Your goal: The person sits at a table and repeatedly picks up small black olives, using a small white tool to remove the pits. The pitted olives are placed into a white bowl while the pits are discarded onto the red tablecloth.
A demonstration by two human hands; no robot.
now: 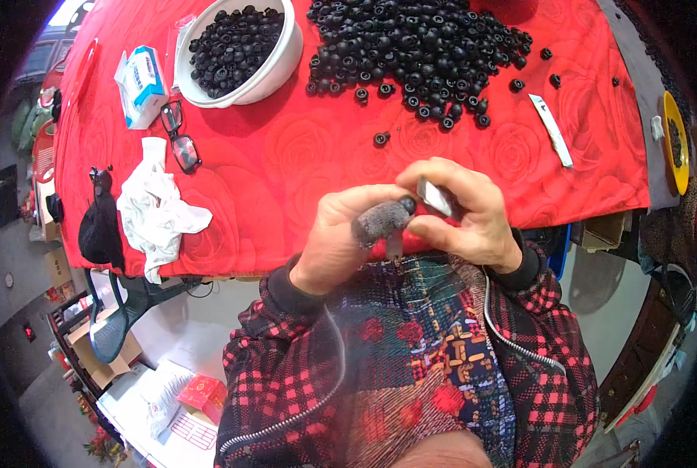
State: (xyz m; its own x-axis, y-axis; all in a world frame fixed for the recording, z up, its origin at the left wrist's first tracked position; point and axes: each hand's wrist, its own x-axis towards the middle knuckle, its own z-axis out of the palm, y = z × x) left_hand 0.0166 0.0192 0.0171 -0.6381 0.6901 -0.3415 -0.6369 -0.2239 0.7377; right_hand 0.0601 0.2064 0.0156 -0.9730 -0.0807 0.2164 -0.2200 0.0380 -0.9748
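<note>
In front of my chest, above the table's near edge, both my hands meet. My left hand [336, 238] is closed, pinching a small round black part [407, 204] at its fingertips. A grey fuzzy wrap [379, 224] seems to cover its thumb. Fingers curled, my right hand [473, 214] grips a flat tool with a pale, shiny face [435, 198], close beside the black part. The tool's exact kind is hidden by the fingers. Beyond the hands lies a large pile of similar black parts [411, 58], with several strays around its edge.
A red rose-patterned cloth [286, 168] covers the table. A white bowl [282, 74] of black parts stands far left. Nearby are a blue-and-white box [141, 86], eyeglasses [180, 140] and a white cloth [157, 207]. To the right lie a white packet [551, 131] and a yellow dish [676, 144].
</note>
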